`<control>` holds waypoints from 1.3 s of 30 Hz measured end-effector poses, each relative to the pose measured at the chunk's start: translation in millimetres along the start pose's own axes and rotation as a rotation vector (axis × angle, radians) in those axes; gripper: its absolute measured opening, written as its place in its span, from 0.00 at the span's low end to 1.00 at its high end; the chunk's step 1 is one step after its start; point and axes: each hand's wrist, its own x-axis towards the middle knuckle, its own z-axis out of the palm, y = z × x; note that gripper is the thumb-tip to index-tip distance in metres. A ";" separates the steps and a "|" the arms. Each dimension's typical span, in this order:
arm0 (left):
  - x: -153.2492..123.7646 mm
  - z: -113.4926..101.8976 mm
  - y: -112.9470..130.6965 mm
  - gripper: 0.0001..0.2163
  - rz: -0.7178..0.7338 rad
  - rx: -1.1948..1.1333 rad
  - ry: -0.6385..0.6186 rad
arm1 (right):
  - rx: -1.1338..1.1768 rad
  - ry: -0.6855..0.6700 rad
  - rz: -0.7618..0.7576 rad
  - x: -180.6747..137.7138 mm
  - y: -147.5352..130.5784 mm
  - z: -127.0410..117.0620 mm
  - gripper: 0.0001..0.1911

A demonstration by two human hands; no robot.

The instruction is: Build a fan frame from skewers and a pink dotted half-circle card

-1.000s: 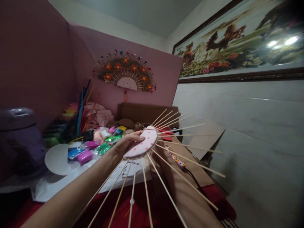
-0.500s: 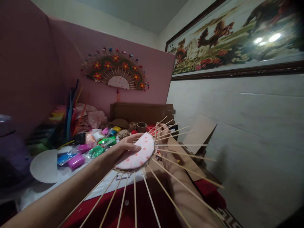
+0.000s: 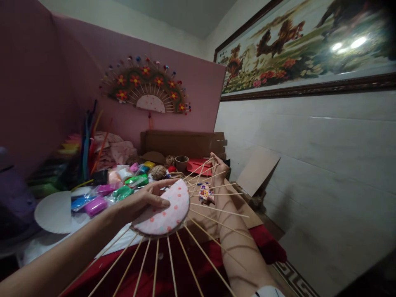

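A half-round piece covered in white fabric with pink dots (image 3: 173, 208) is held in my left hand (image 3: 153, 196), thumb on top and fingers behind. Thin wooden sticks (image 3: 157, 264) fan out from its curved edge, toward me and to the right. Brown cord lines that edge. Beyond the fan's far right sticks, my right hand (image 3: 219, 167) is raised with its fingers pinched together. A thin tan strand that looks like twine (image 3: 200, 171) runs from near those fingertips across the sticks to the edge. The fingertips are small and partly hidden.
Colourful clay packets (image 3: 95, 205) and a white half disc (image 3: 54, 212) lie at left. Twine balls (image 3: 158, 172), a cup (image 3: 182, 163) and red paper (image 3: 199, 166) are behind. A finished stick fan (image 3: 150, 103) hangs on the pink panel. Cardboard (image 3: 258, 171) leans right.
The half-round piece and my left hand have shifted left and slightly down. My right hand is now farther from the piece, and the strand slants more. The view has turned slightly.
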 end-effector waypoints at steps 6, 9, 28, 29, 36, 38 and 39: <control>-14.7 -0.3 2.1 0.32 -0.038 -0.058 0.003 | -0.031 0.022 0.044 5.8 -4.0 -3.5 0.21; -17.0 -9.0 2.0 0.33 0.004 -0.073 0.052 | -0.059 0.075 -0.023 5.5 -5.5 -2.4 0.18; 34.9 -46.6 22.5 0.18 0.272 0.042 0.296 | -0.560 0.198 -0.003 -8.6 3.2 -9.0 0.25; 38.0 -48.9 25.8 0.18 0.273 0.059 0.319 | -0.508 0.220 -0.019 -6.3 5.0 -9.5 0.25; 45.5 -59.7 41.1 0.19 0.320 0.087 0.277 | -0.198 0.178 -0.006 6.4 14.0 -8.8 0.29; 44.2 -63.0 42.8 0.19 0.347 0.072 0.267 | -0.158 0.094 0.022 4.3 9.7 -7.4 0.28; 43.0 -65.0 43.3 0.19 0.355 0.067 0.270 | -0.133 0.021 0.058 2.5 6.7 -6.9 0.26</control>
